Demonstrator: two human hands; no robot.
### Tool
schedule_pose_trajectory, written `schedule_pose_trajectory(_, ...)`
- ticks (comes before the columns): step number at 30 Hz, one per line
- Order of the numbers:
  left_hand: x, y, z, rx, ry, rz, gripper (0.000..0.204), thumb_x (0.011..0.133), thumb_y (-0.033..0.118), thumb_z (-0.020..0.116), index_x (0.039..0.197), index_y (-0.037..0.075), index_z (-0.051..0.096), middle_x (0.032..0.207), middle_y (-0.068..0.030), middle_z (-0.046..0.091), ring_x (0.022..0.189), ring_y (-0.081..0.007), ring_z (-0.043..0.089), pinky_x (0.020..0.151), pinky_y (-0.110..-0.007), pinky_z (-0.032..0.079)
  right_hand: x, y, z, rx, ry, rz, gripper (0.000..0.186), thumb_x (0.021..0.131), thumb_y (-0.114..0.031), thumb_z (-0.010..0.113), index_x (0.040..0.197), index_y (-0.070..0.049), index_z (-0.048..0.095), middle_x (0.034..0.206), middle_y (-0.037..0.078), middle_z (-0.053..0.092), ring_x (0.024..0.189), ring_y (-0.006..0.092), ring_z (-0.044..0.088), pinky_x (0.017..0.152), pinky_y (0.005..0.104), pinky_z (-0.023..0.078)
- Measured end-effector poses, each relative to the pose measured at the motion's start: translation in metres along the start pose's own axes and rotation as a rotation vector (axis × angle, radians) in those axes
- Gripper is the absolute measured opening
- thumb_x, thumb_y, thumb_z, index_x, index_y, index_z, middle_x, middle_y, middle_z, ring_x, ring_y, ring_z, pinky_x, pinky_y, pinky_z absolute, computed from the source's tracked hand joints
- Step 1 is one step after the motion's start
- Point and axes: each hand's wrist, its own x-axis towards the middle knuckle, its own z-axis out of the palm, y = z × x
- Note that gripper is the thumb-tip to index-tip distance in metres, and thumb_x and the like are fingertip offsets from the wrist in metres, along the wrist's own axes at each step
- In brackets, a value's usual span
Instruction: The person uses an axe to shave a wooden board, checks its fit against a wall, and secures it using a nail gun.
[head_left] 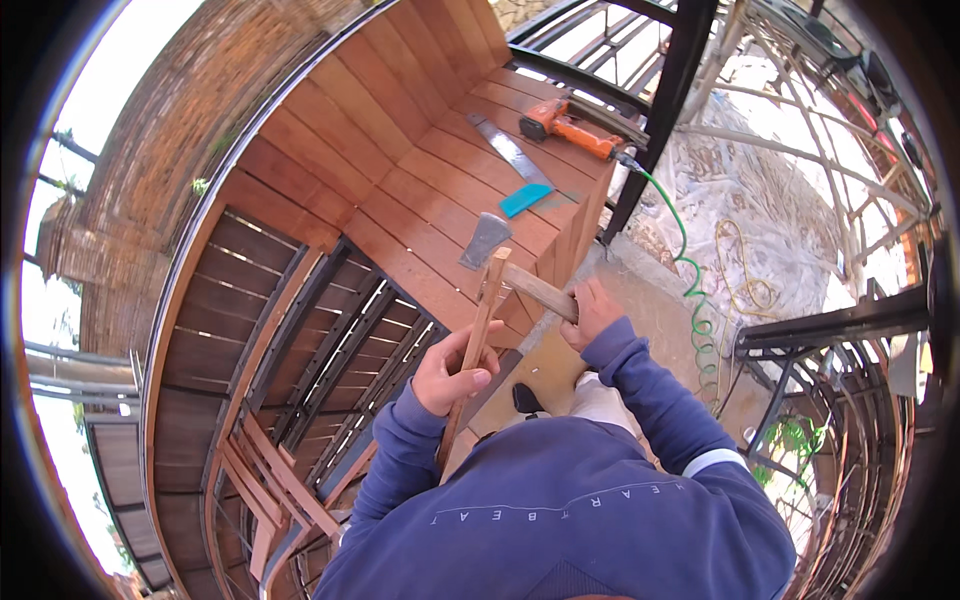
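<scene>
Blue sweatshirt (590, 500) nearest; beyond it, the left hand (452, 372) pinches a slanting wood strip (484, 312) between its fingers, near the table (415, 240). The right hand (598, 316) has its fingers curled round a hatchet (540, 289). Keeping the left fingers low, clear of the blade, should make short strokes safer.

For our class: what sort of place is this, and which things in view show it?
Probably an open-air carpentry work site: an orange power tool and a handsaw lie on slatted wooden decking, and the right hand holds a hatchet.
</scene>
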Motion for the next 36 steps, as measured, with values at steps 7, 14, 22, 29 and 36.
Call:
schedule_pose_trajectory(7, 0.075, -0.063, 0.104, 0.301, -0.372, -0.094, 0.083, 0.073, 0.026, 0.078, 0.141, -0.002, 0.04, 0.09, -0.0079, 0.062, 0.069, -0.0091, 0.057, 0.064, -0.024, 0.047, -0.239, 0.071, -0.019, 0.364, -0.017, 0.712, 0.043, 0.071, -0.026, 0.075, 0.104, -0.003, 0.06, 0.089, 0.022, 0.066, 0.086, 0.0407, 0.065, 0.077, 0.0459, 0.051)
schedule_pose_trajectory(14, 0.162, -0.234, 0.271, 1.039, -0.837, 0.091, 0.069, 0.07, 0.02, 0.079, 0.126, -0.004, 0.047, 0.101, -0.0127, 0.063, 0.09, -0.0253, 0.063, 0.081, -0.037, 0.052, -0.461, 0.095, 0.019, 0.164, 0.643, 1.318, 0.056, 0.073, -0.037, 0.078, 0.113, 0.0, 0.063, 0.093, 0.027, 0.068, 0.091, 0.0431, 0.066, 0.084, 0.045, 0.052)
schedule_pose_trajectory(22, 0.193, -0.364, 0.483, 0.575, -1.322, -1.051, 0.049, 0.1, 0.029, 0.047, 0.136, -0.004, 0.041, 0.113, -0.0194, 0.063, 0.09, -0.0281, 0.067, 0.082, -0.042, 0.057, -0.551, 0.079, -0.006, 0.131, 1.076, 1.71, 0.044, 0.081, -0.027, 0.069, 0.112, 0.001, 0.057, 0.087, 0.029, 0.065, 0.084, 0.0465, 0.064, 0.073, 0.0489, 0.05)
schedule_pose_trajectory(29, 0.246, -0.56, 0.563, 0.621, -1.632, -0.796, 0.042, 0.103, 0.025, 0.044, 0.133, -0.004, 0.043, 0.114, -0.0235, 0.063, 0.095, -0.0319, 0.069, 0.083, -0.044, 0.057, -0.576, 0.189, 0.064, 0.13, 1.29, 1.833, 0.048, 0.082, -0.022, 0.067, 0.123, -0.001, 0.051, 0.088, 0.031, 0.065, 0.087, 0.0482, 0.063, 0.075, 0.0503, 0.05)
schedule_pose_trajectory(36, 0.264, -0.666, 0.631, 0.582, -1.598, -0.718, 0.033, 0.102, 0.02, 0.048, 0.122, -0.005, 0.051, 0.1, -0.0188, 0.069, 0.082, -0.0276, 0.071, 0.073, -0.037, 0.059, -0.621, 0.321, 0.122, -0.038, 1.41, 1.739, 0.046, 0.087, -0.025, 0.066, 0.124, -0.003, 0.05, 0.091, 0.031, 0.064, 0.086, 0.0491, 0.062, 0.074, 0.0512, 0.049)
